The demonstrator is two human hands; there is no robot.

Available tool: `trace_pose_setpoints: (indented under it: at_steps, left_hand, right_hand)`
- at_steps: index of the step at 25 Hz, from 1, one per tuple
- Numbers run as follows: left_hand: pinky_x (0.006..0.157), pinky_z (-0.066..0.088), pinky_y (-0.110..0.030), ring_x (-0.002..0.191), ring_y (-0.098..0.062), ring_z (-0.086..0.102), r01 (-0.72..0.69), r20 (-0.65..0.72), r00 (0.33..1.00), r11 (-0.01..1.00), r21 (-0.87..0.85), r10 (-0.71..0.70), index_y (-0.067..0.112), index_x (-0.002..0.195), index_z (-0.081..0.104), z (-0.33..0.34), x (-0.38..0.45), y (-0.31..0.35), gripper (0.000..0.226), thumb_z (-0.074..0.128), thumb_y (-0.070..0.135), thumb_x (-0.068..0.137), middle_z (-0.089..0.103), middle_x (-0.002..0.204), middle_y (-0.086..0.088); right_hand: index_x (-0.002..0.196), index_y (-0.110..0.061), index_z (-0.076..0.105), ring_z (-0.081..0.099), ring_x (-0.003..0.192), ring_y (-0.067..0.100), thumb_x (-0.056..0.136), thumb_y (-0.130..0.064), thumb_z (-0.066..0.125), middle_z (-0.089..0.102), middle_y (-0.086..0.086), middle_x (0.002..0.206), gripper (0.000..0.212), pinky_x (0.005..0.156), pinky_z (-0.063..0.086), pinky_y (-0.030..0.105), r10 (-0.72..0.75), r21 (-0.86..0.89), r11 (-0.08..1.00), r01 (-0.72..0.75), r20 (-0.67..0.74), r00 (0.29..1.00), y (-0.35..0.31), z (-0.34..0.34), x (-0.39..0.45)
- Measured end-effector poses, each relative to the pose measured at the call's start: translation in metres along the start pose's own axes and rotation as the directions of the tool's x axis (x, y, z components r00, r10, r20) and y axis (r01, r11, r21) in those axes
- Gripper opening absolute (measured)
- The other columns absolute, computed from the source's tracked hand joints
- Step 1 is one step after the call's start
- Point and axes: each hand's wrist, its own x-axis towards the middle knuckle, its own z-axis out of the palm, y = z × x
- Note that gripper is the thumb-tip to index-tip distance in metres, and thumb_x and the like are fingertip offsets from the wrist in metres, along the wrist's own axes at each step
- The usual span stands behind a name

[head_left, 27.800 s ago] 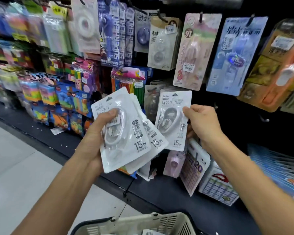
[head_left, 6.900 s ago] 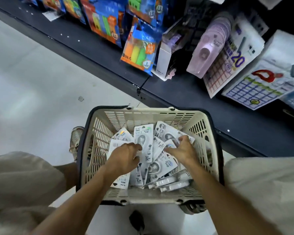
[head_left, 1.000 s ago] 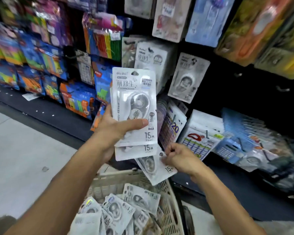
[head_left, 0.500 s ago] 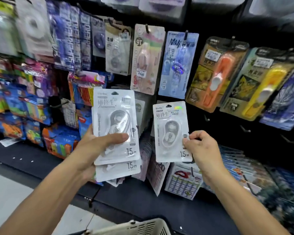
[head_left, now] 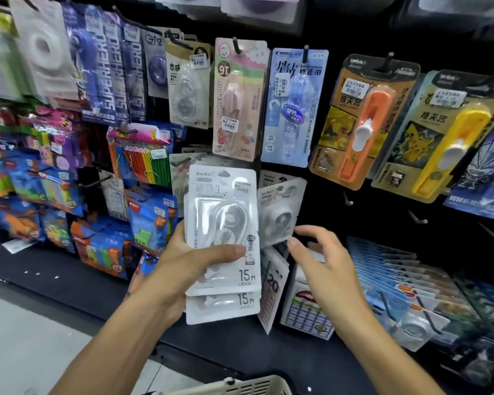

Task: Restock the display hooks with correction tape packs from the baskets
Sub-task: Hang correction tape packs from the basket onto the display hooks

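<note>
Restock under way: one pack hung, a stack yet to go.

Your left hand [head_left: 183,260] has its grip clamped on a stack of correction tape packs [head_left: 223,238] at centre, thumb across the front. At 3 o'clock from it a hung pack [head_left: 278,209] sits on the display, its hook hidden; your right hand [head_left: 322,260] hovers just below, grip apart and empty. Bare hooks [head_left: 417,219] wait farther toward 3 o'clock. The basket [head_left: 240,386] at 6 o'clock is cut off; its contents are out of sight.
</note>
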Motion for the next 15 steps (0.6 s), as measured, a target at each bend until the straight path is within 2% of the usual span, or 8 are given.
trace_pose_setpoints:
  at_steps: [2,4,6,9,11,15]
  left_hand:
    - [0.075,0.064,-0.043,0.092,-0.027,0.078,-0.023,0.029,0.999,0.998,0.055,0.021,0.029,0.119,0.059,0.006,-0.004,-0.003,0.091,0.097,0.017,0.038,0.08,0.103,-0.003]
    - [0.075,0.064,-0.036,0.093,-0.022,0.077,-0.059,0.049,0.997,0.99,0.128,0.053,0.03,0.118,0.058,0.009,-0.007,-0.006,0.088,0.096,0.02,0.039,0.08,0.102,0.0]
    - [0.082,0.063,-0.042,0.099,-0.026,0.076,-0.049,0.089,0.995,0.992,0.118,0.038,0.025,0.125,0.058,0.004,-0.008,-0.005,0.092,0.097,0.017,0.042,0.079,0.108,-0.005]
    - [0.085,0.061,-0.048,0.105,-0.036,0.073,0.02,0.159,0.987,1.0,0.02,-0.023,0.019,0.128,0.062,-0.008,-0.009,-0.001,0.093,0.098,0.015,0.042,0.076,0.116,-0.014]
    - [0.082,0.062,-0.046,0.101,-0.035,0.075,0.028,0.103,0.994,1.0,-0.007,-0.027,0.019,0.127,0.062,-0.012,-0.009,-0.002,0.093,0.097,0.014,0.041,0.077,0.113,-0.013]
    - [0.081,0.061,-0.05,0.095,-0.036,0.076,0.031,0.005,1.0,0.999,-0.036,-0.03,0.018,0.126,0.062,-0.014,-0.007,-0.002,0.089,0.095,0.006,0.044,0.078,0.109,-0.014]
  right_hand:
    - [0.111,-0.036,0.067,0.066,0.099,-0.005,0.075,-0.06,0.073,0.071,-0.02,0.109,0.043,0.077,0.052,0.016,-0.026,0.265,0.964,-0.014,0.148,0.989,-0.013,0.012,-0.007]
    - [0.108,-0.026,0.068,0.072,0.091,0.005,0.069,-0.047,0.088,0.076,-0.011,0.099,0.049,0.069,0.054,0.016,-0.015,0.394,0.917,-0.064,0.193,0.981,-0.018,0.026,-0.013]
    - [0.109,-0.016,0.066,0.075,0.088,0.016,0.066,-0.033,0.089,0.077,0.0,0.097,0.051,0.065,0.056,0.019,0.034,0.515,0.849,-0.114,0.162,0.986,-0.023,0.033,-0.014]
    - [0.116,-0.006,0.061,0.076,0.083,0.023,0.074,-0.021,0.079,0.078,0.01,0.098,0.048,0.062,0.061,0.031,0.116,0.739,0.638,-0.215,0.183,0.976,-0.031,0.024,-0.008]
    - [0.119,-0.005,0.061,0.077,0.087,0.026,0.079,-0.017,0.076,0.078,0.012,0.1,0.045,0.066,0.063,0.038,0.151,0.763,0.607,-0.222,0.163,0.975,-0.033,0.02,-0.003]
    - [0.116,-0.013,0.064,0.077,0.085,0.023,0.087,-0.021,0.077,0.079,0.006,0.098,0.033,0.059,0.061,0.034,0.218,0.678,0.699,-0.227,0.1,0.971,-0.021,0.025,0.002]
